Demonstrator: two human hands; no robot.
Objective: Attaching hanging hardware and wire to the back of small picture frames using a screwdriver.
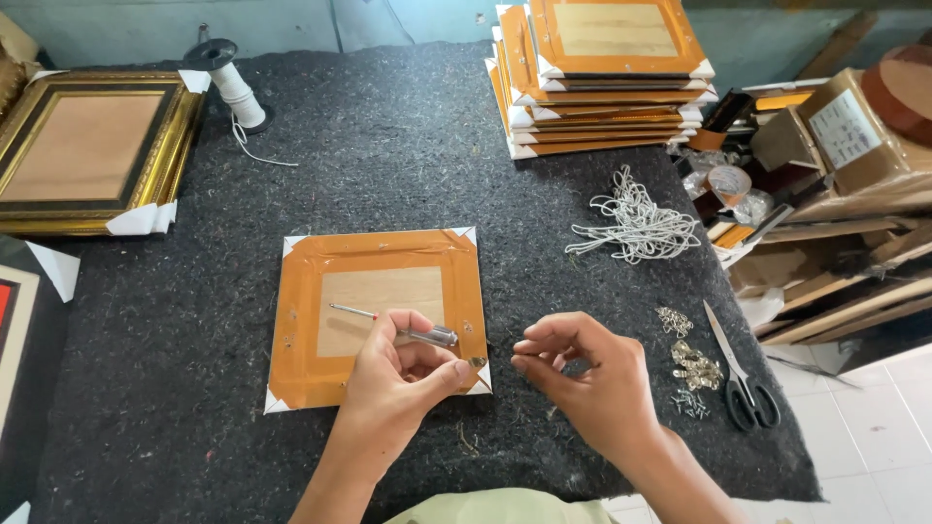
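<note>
A picture frame point(374, 257) lies face down on the dark felt table point(388, 146), its back sealed with orange-brown tape and white corner guards. My left hand point(398, 383) rests over its lower right part and holds a thin screwdriver point(408, 332) with a clear handle, the shaft pointing left across the wooden backing. A small metal piece sits at my left thumb tip, near the frame's lower right corner. My right hand point(582, 374) hovers just right of the frame with fingers pinched together; whether it holds anything I cannot tell.
A stack of taped frames point(602, 78) stands at the back right. White cord pieces point(636, 223), small metal hangers and screws point(691, 369) and black-handled scissors point(743, 383) lie to the right. A gold frame point(92, 146) and a cord spool point(233, 82) sit at the back left.
</note>
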